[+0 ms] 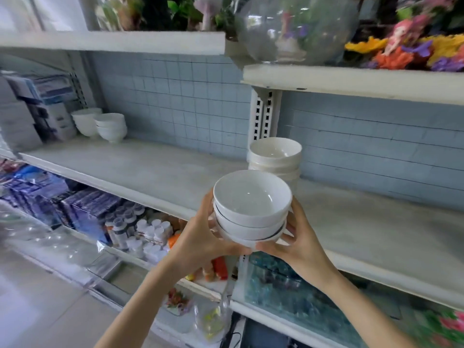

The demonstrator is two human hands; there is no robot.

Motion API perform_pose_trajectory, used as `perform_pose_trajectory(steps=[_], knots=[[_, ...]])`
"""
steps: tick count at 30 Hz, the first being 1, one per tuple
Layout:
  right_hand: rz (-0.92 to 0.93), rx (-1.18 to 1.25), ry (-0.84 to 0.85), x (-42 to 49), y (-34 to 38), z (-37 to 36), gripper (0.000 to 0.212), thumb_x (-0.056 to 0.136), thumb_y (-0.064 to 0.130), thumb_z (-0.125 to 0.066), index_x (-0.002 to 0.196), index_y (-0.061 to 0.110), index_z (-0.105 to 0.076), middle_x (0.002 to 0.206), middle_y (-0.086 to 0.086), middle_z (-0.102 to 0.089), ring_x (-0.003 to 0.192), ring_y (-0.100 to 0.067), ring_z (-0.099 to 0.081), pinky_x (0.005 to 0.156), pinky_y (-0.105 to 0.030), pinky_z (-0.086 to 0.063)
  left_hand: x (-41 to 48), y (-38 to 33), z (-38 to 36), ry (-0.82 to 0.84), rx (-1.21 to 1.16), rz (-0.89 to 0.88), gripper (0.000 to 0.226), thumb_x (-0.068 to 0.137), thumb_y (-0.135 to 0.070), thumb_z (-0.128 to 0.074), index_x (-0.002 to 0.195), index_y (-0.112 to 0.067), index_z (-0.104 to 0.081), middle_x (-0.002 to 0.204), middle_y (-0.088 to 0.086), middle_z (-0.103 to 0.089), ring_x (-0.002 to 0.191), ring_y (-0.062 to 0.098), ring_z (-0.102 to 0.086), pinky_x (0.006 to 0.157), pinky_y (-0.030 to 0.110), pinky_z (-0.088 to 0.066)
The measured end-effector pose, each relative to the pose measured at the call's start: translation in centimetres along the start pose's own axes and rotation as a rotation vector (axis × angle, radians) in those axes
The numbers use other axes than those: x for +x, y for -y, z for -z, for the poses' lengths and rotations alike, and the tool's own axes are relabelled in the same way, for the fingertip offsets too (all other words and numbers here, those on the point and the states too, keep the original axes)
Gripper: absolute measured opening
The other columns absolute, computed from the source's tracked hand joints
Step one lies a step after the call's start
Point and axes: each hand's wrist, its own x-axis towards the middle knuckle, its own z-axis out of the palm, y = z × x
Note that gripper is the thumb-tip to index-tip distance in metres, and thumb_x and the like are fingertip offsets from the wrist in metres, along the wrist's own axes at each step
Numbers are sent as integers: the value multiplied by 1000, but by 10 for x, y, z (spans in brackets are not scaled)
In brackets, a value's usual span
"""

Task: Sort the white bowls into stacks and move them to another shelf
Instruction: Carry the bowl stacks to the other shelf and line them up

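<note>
I hold a short stack of white bowls [251, 209] at the centre of the frame. My left hand [200, 237] curls round its left side and my right hand [301, 237] cups its right side and base, both grips closed on it. The stack hangs over the front edge of the middle shelf [150, 167], just before a taller bowl stack [275, 156] by the upright. A long stretch of shelf surface runs left to more bowls [110, 126] at the frame's upper left.

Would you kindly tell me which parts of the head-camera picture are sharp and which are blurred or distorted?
Head view: the bowl stack, left hand and right hand are fairly sharp; the bottom corners smear, as at the pink flowers; the shelf edges bow from the wide lens; a small glint sits inside the top bowl.
</note>
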Motion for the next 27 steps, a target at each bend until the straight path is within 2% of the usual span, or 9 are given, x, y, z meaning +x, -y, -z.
perform_pose_trajectory(steps=[2, 5, 8, 11, 16, 18, 20, 24, 27], knots=[[5, 18, -1, 11, 0, -27, 106, 53, 38, -86, 138, 47, -23, 125, 33, -51, 120, 6, -48, 87, -13, -46, -3, 5, 27, -13, 16, -8, 113, 51, -22, -94, 141, -39, -28, 126, -23, -56, 110, 8, -61, 86, 30, -54], [31, 39, 7, 28, 1, -60, 105, 57, 28, -85, 140, 44, -23, 135, 22, -49, 122, 3, -47, 87, -14, -47, -6, 12, 60, -28, 30, -21, 112, 54, -10, -92, 141, -35, -27, 118, -32, -56, 104, -4, -60, 78, 15, -51], [55, 36, 22, 47, 3, -83, 101, 55, 39, -86, 136, 53, -27, 141, 16, -44, 127, -1, -45, 92, -17, -47, -4, 18, 88, -50, 17, -23, 110, 55, -7, -90, 141, -35, -27, 118, -27, -57, 100, -8, -60, 73, 11, -49], [58, 68, 40, 71, 4, -102, 98, 54, 43, -87, 132, 59, -30, 140, 16, -46, 128, -3, -45, 95, -22, -47, 4, 26, 110, -78, -11, -28, 110, 55, -6, -90, 141, -35, -27, 119, -26, -58, 103, -5, -60, 75, 13, -50], [70, 74, 74, 115, -3, -128, 103, 53, 46, -87, 137, 52, -27, 139, 16, -46, 126, -2, -46, 95, -23, -48, 27, 46, 150, -121, -46, -18, 113, 51, -16, -93, 141, -41, -28, 127, -23, -56, 111, 10, -62, 82, 31, -56], [79, 66, 81, 133, -7, -136, 99, 55, 41, -86, 134, 55, -29, 139, 16, -46, 126, -1, -46, 94, -23, -48, 38, 53, 164, -130, -46, -18, 113, 50, -19, -93, 140, -43, -29, 128, -21, -56, 111, 9, -62, 82, 28, -56], [86, 67, 74, 151, -10, -143, 97, 55, 37, -86, 131, 59, -30, 137, 16, -48, 123, 2, -47, 88, -16, -48, 50, 59, 177, -136, -44, -10, 112, 49, -19, -91, 139, -44, -29, 127, -20, -57, 110, 10, -62, 80, 25, -55], [85, 86, 59, 188, -17, -158, 99, 45, 50, -88, 126, 63, -32, 135, 15, -50, 120, 4, -50, 84, -13, -48, 76, 70, 204, -129, -29, -3, 115, 47, -28, -94, 139, -48, -28, 126, -25, -56, 110, 9, -62, 84, 28, -55], [94, 93, 76, 218, -20, -171, 98, 44, 49, -89, 124, 66, -34, 136, 13, -49, 121, 0, -50, 87, -17, -50, 93, 80, 223, -154, -49, -2, 113, 47, -28, -94, 137, -50, -29, 125, -27, -56, 109, 8, -62, 82, 26, -55]])
